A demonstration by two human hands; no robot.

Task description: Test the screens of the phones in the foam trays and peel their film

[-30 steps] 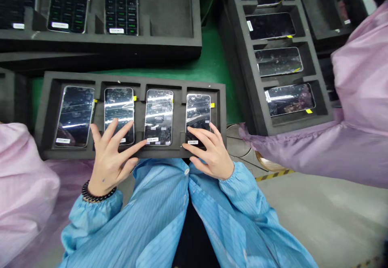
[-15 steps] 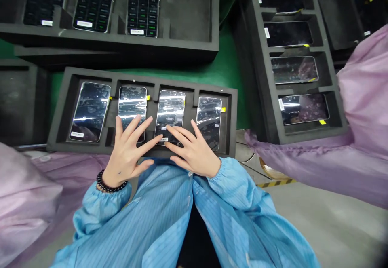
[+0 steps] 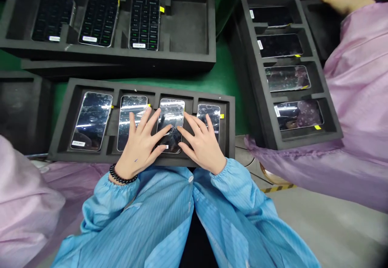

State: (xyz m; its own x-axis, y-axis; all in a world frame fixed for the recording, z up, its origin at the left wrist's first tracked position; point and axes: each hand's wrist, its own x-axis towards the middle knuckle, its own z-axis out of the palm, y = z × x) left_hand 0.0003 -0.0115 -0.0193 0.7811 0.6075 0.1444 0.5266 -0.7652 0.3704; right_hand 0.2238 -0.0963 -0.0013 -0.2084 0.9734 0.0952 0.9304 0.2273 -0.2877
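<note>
A dark foam tray [image 3: 110, 156] lies in front of me with phones in its compartments. My left hand [image 3: 142, 146] is open, fingers spread over the second phone [image 3: 127, 118] and the left side of the third phone [image 3: 171, 110]. Fingers of my right hand [image 3: 204, 142] are also spread, over the third phone's right side and the rightmost phone [image 3: 209, 110]. Neither hand grips anything. On the far left lies another phone [image 3: 92, 120] with a white label, untouched. The hands hide parts of the other phones.
Behind is a larger foam tray [image 3: 136, 60] with phones showing dark key grids. At the right stands another tray [image 3: 329, 118] of phones, beside a person's purple sleeve [image 3: 357, 74] and that person's hand [image 3: 348, 1]. Another purple sleeve [image 3: 27, 191] is at the left.
My left hand has moved right and up, towards the third phone, and my right hand slightly up. The view has shifted, and the other person's hand has appeared at the top right.
</note>
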